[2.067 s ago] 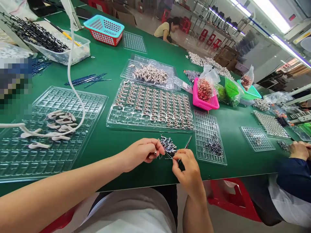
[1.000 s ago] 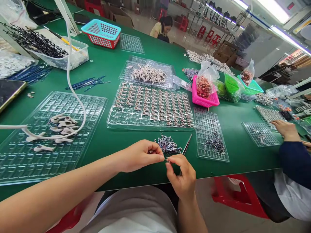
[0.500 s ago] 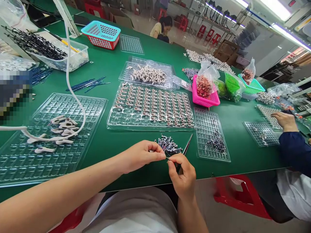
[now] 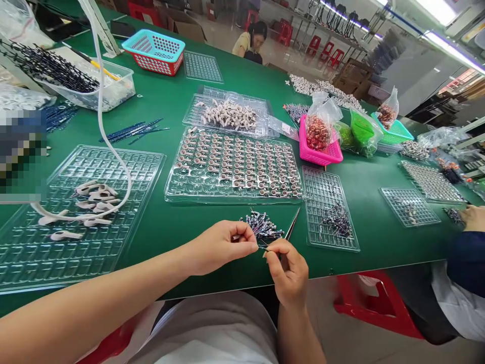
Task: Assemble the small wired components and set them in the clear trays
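My left hand (image 4: 231,247) is closed in a pinch on a thin wire, with part of a small piece hidden in its curled fingers. Facing it, my right hand (image 4: 290,273) pinches the same thin dark wire (image 4: 262,247) between thumb and forefinger. Just beyond the fingertips lies a pile of small wired parts (image 4: 263,225) on the green table. A pair of tweezers (image 4: 292,224) points up and away beside the pile. Its near end is hidden behind my right hand, so I cannot tell if the hand holds it.
A clear tray (image 4: 212,189) of pale earbud-like shells lies ahead, with loose shells (image 4: 231,115) behind it. Another tray (image 4: 125,172) and a white cable (image 4: 127,177) are left. A tray (image 4: 329,187) of wired parts and a pink basket (image 4: 322,156) stand right. A co-worker's hand (image 4: 473,218) is far right.
My right hand has shifted slightly right, and more of the wire shows between my fingertips. The co-worker's hand has moved right and nearer, to a dark pile.
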`<state>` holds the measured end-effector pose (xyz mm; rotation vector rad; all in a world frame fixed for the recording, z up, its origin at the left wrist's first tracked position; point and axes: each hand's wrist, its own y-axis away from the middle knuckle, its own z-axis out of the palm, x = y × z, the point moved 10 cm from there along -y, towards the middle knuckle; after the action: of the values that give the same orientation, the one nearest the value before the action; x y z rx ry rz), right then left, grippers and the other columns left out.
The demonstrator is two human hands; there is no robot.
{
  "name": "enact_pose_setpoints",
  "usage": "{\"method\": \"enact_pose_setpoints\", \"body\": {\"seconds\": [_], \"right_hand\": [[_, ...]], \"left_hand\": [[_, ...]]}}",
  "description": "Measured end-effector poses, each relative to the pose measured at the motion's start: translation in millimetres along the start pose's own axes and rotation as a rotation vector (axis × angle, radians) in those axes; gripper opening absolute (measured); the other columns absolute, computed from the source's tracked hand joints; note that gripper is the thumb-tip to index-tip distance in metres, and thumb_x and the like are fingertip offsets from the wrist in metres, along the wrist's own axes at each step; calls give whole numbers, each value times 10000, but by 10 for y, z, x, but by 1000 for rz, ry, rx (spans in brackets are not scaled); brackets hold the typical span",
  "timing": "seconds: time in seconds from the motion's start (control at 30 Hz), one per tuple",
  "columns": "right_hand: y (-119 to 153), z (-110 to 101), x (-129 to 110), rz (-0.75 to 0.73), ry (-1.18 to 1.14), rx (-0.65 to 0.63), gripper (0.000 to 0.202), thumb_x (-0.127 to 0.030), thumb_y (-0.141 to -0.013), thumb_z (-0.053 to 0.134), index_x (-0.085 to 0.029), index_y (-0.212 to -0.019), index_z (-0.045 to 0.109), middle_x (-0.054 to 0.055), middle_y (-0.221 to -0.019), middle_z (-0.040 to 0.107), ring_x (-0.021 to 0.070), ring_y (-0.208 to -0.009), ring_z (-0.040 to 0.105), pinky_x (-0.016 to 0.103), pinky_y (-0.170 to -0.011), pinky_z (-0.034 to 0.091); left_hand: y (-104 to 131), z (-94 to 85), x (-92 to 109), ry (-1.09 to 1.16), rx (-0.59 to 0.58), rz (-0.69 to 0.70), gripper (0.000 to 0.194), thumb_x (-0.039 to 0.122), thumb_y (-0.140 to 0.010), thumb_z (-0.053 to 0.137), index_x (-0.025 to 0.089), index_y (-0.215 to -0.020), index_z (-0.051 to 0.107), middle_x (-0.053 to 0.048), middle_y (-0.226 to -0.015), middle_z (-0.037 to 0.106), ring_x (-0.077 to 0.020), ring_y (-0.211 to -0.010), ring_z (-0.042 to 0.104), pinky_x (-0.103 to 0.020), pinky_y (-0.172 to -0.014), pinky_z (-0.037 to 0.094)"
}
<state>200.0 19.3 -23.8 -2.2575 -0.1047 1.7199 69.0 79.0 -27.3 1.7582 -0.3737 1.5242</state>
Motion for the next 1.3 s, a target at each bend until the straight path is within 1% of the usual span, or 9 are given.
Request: {"method": "enact_pose_setpoints", "body": {"seconds": [0.2, 0.47, 0.57, 0.63, 0.77, 0.83, 0.9, 1.13, 1.3], "right_hand": [[40, -60, 126, 91, -36, 55, 124, -223, -923, 554, -204, -812, 607, -12, -733, 573, 112, -629, 512, 240, -567, 408], [25, -97, 130, 101, -73, 103, 169, -222, -903, 544, -201, -740, 587, -24, -668, 550, 109, -600, 499, 233, -542, 402], [32, -108, 149, 111, -84, 123, 154, -217, -898, 552, -204, -748, 587, -29, -673, 552, 105, -597, 495, 227, -540, 399], [39, -131, 165, 120, -89, 154, 152, -210, -893, 556, -205, -744, 580, -31, -677, 547, 102, -596, 494, 225, -541, 397], [49, -183, 175, 119, -67, 223, 141, -213, -880, 563, -203, -739, 567, -28, -679, 540, 104, -591, 496, 230, -535, 395], [48, -189, 167, 107, -51, 236, 130, -220, -879, 566, -201, -750, 570, -23, -687, 548, 106, -592, 502, 234, -536, 399], [51, -196, 159, 93, -45, 248, 126, -223, -882, 565, -201, -758, 570, -20, -694, 550, 108, -596, 507, 237, -539, 404], [75, -232, 89, 5, -65, 302, 77, -211, -895, 569, -209, -821, 588, -14, -720, 557, 116, -632, 534, 248, -562, 431], [99, -257, 51, 3, -13, 326, 67, -222, -916, 559, -212, -859, 594, -7, -759, 560, 114, -648, 541, 251, -576, 453]], "left_hand": [[141, -47, 376, -448, 173, 398, 129, 214, -855, 545, 170, -753, 612, 4, -747, 536, -131, -691, 468, -247, -641, 367], [177, 56, 430, -656, 152, 530, 129, 169, -868, 511, 176, -791, 614, -12, -767, 541, -136, -694, 496, -247, -629, 366], [147, 19, 396, -582, 134, 460, 120, 190, -865, 514, 179, -774, 591, -8, -769, 533, -142, -709, 482, -261, -658, 369], [96, -49, 297, -458, 117, 317, 128, 251, -874, 528, 179, -782, 582, -2, -757, 523, -144, -696, 456, -272, -650, 360], [46, -49, 28, 66, -20, -13, 245, 371, -844, 536, 158, -950, 597, 30, -701, 444, -126, -615, 366, -269, -573, 301], [49, -19, -20, 325, -51, -94, 323, 354, -789, 564, 133, -1023, 593, 35, -702, 427, -110, -596, 344, -257, -548, 272], [42, -22, -46, 439, -30, -127, 359, 332, -758, 611, 116, -1045, 593, 34, -704, 439, -98, -588, 349, -247, -532, 259], [-21, 82, -123, 328, -51, -119, 369, 495, -851, 620, 141, -944, 573, -34, -823, 618, -113, -607, 520, -234, -483, 371], [-38, 56, -115, 218, -8, -54, 346, 450, -833, 649, 161, -1024, 638, 1, -773, 625, -106, -606, 518, -222, -503, 371]]}}
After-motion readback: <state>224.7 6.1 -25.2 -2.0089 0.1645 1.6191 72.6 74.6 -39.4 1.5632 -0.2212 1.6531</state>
